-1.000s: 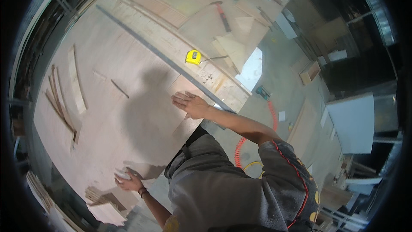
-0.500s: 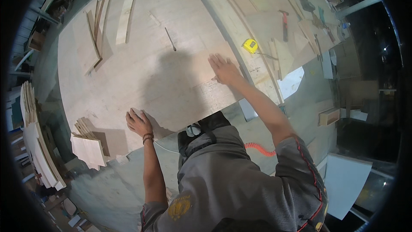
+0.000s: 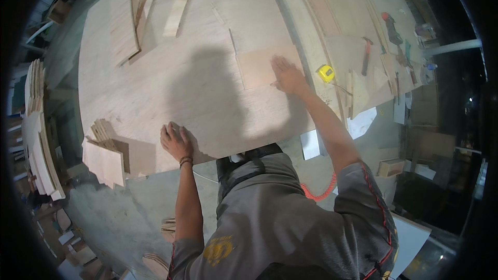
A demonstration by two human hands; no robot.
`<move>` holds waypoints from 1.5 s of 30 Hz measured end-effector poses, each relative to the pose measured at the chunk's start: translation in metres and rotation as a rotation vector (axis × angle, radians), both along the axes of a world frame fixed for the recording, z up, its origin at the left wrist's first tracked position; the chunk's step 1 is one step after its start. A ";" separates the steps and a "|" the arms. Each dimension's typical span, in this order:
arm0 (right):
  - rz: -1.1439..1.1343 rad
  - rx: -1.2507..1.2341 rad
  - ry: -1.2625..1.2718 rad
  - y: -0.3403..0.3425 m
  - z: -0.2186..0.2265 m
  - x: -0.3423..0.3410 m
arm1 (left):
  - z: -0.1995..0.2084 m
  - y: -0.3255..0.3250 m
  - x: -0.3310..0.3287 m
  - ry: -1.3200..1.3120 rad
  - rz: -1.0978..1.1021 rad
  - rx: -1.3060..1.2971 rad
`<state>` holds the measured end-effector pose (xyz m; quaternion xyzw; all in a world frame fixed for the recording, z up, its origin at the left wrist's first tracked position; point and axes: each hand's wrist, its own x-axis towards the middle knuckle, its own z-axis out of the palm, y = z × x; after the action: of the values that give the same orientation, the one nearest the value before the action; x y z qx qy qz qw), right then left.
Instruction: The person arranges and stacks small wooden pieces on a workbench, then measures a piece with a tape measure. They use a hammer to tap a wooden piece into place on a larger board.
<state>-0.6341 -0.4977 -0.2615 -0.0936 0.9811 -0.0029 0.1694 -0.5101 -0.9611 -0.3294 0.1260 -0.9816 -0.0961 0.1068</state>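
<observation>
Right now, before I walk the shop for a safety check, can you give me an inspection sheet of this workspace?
Surface: large plywood sheet laid flat, the person's shadow across it.
Job's things: small plywood piece lying on the sheet under the right hand's fingertips.
Clutter: yellow tape measure, hammer, wood strips at the far edge, stacked offcuts at the near left corner.
Hands: left hand flat on the sheet's near edge; right hand flat, fingers spread, empty.
Cables: orange coiled cord on the floor.
Surroundings: concrete floor, boards leaning at left.
</observation>
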 end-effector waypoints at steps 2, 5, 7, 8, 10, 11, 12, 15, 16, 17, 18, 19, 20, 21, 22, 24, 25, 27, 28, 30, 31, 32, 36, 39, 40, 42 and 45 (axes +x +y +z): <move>-0.008 -0.007 -0.039 -0.002 0.010 -0.004 | -0.001 -0.001 -0.002 0.016 0.007 0.020; -0.003 -0.013 -0.051 -0.006 0.012 -0.012 | 0.000 -0.002 0.000 0.029 0.017 0.041; -0.004 -0.008 -0.045 -0.001 0.008 -0.015 | 0.000 0.001 0.000 0.023 0.027 0.041; -0.003 -0.008 -0.044 -0.003 0.005 -0.018 | 0.000 -0.001 -0.001 0.014 0.027 0.039; -0.012 -0.001 -0.035 -0.002 0.002 -0.023 | 0.000 -0.001 -0.001 -0.006 0.033 0.034; -0.014 -0.002 -0.024 0.000 0.001 -0.026 | 0.000 -0.002 -0.003 0.001 0.026 0.041; -0.016 -0.006 -0.016 -0.002 0.001 -0.028 | 0.001 -0.001 -0.003 0.005 0.019 0.045; 0.002 0.012 -0.031 -0.004 0.010 -0.036 | 0.003 -0.001 -0.003 0.009 0.021 0.048; 0.006 0.007 -0.035 -0.006 0.011 -0.042 | 0.004 -0.002 -0.004 0.009 0.025 0.047; 0.008 0.007 -0.040 -0.005 0.012 -0.047 | 0.005 -0.001 -0.005 -0.001 0.029 0.057; 0.010 0.007 -0.045 -0.005 0.013 -0.052 | 0.006 0.000 -0.005 -0.001 0.028 0.056; 0.013 0.013 -0.042 -0.005 0.012 -0.057 | 0.008 0.000 -0.005 -0.001 0.027 0.055; 0.014 0.020 -0.040 -0.005 0.011 -0.060 | 0.008 0.000 -0.004 -0.002 0.024 0.055; 0.014 0.026 -0.037 -0.005 0.009 -0.064 | 0.008 -0.001 -0.005 -0.001 0.024 0.053; 0.013 0.035 -0.047 -0.005 0.008 -0.069 | 0.008 -0.001 -0.005 0.000 0.024 0.052; 0.012 0.053 -0.067 -0.008 0.014 -0.079 | 0.006 -0.002 -0.005 0.009 0.023 0.051; 0.014 0.057 -0.068 -0.008 0.013 -0.084 | 0.005 -0.002 -0.005 0.019 0.021 0.052; 0.014 0.067 -0.074 -0.006 0.012 -0.093 | 0.006 -0.002 -0.005 0.033 0.013 0.058; 0.017 0.068 -0.071 -0.006 0.011 -0.098 | 0.006 -0.003 -0.006 0.040 0.009 0.063; 0.024 0.073 -0.067 -0.004 0.007 -0.107 | 0.008 -0.001 -0.007 0.036 0.007 0.066; 0.025 0.072 -0.050 -0.003 0.004 -0.111 | 0.010 -0.001 -0.007 0.026 0.010 0.062; 0.027 0.071 -0.034 -0.002 0.002 -0.114 | 0.010 0.000 -0.007 0.014 0.013 0.058; 0.039 0.077 -0.011 -0.003 0.001 -0.131 | 0.009 0.000 -0.006 -0.016 0.039 0.052; 0.035 0.089 -0.029 -0.006 0.000 -0.150 | 0.005 -0.002 -0.006 -0.012 0.042 0.060; 0.036 0.099 -0.027 -0.005 -0.002 -0.159 | 0.004 -0.002 -0.006 -0.008 0.044 0.068; 0.036 0.114 -0.010 -0.003 -0.008 -0.184 | -0.001 -0.006 -0.009 -0.004 0.040 0.068; 0.041 0.084 -0.019 0.003 -0.011 -0.216 | -0.002 -0.006 -0.005 -0.037 0.052 0.067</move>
<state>-0.8499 -0.4952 -0.2727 -0.1062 0.9766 0.0407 0.1825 -0.5155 -0.9669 -0.3317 0.1568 -0.9760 -0.1239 0.0870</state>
